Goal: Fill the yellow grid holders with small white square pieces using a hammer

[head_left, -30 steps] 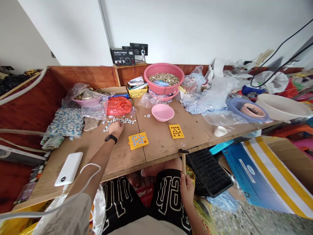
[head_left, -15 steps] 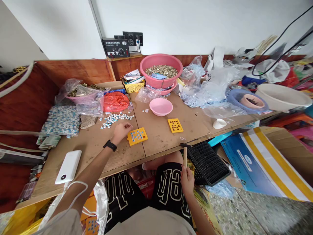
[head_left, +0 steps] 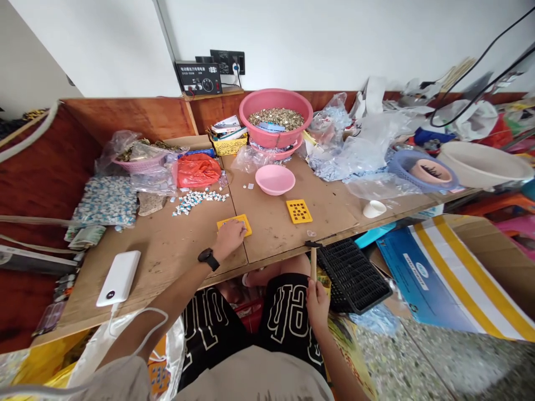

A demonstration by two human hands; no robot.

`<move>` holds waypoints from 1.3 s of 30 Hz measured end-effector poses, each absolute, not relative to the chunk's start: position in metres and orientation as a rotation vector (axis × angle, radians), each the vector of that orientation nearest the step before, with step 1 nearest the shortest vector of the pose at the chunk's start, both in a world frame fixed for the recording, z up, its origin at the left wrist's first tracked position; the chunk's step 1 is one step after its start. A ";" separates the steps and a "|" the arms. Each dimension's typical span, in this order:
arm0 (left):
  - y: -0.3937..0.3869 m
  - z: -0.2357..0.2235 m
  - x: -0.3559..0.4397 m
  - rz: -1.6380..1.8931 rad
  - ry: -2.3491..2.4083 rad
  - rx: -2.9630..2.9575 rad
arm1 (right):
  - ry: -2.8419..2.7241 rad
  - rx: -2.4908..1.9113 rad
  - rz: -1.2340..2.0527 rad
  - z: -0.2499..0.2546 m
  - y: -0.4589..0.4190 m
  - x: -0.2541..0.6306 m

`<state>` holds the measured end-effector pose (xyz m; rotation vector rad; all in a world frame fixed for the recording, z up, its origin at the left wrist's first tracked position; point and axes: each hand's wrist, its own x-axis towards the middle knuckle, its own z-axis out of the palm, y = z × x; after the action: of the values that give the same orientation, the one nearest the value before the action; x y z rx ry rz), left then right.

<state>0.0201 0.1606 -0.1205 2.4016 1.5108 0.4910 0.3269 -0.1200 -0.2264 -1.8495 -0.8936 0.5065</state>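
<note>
A worker's left hand [head_left: 229, 238], fingers bent, covers part of the left yellow tray [head_left: 248, 224] near the table's [head_left: 167, 239] front edge, its grip hidden; the right hand [head_left: 318, 303] clasps a hammer [head_left: 313, 264]. An instant earlier, the left hovered beside the tray.

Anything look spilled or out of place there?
Nothing looks plainly damaged. The small white-and-blue pieces lie loose on the tabletop, left of the small pink bowl, in an untidy scatter, though perhaps laid out deliberately.

Bright diffuse light, soft shadows on the table [head_left: 271, 234], wide-angle stretching toward edges
</note>
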 end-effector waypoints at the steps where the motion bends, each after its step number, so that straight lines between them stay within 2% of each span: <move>1: 0.159 -0.123 0.020 0.503 1.531 2.345 | -0.907 -1.861 0.488 -0.227 -0.121 0.327; 8: 0.155 -0.124 0.022 0.606 1.576 2.184 | -1.094 -1.816 0.435 -0.217 -0.132 0.307; 11: 0.158 -0.116 0.025 0.485 1.571 2.237 | -1.220 -1.790 0.474 -0.203 -0.129 0.297; 13: 0.158 -0.110 0.024 0.432 1.600 2.286 | -1.304 -1.781 0.490 -0.190 -0.118 0.291; 16: 0.151 -0.107 0.016 0.556 1.633 2.442 | -1.451 -1.704 0.502 -0.165 -0.091 0.283; 21: 0.129 -0.132 -0.010 0.589 1.585 2.596 | -1.581 -1.523 0.538 -0.137 -0.048 0.258; 27: 0.115 -0.160 -0.015 0.605 1.650 2.577 | -1.717 -1.754 0.441 -0.148 -0.018 0.240; 35: 0.111 -0.158 -0.013 0.645 1.655 2.506 | -1.695 -1.802 0.455 -0.158 -0.022 0.249; 39: 0.107 -0.155 -0.013 0.756 1.836 2.374 | -1.703 -1.802 0.521 -0.157 -0.025 0.264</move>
<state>-0.0131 0.1072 -0.1545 2.3745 1.8364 0.7558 0.2639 -0.0250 -0.1572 -1.8017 -1.7031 0.5206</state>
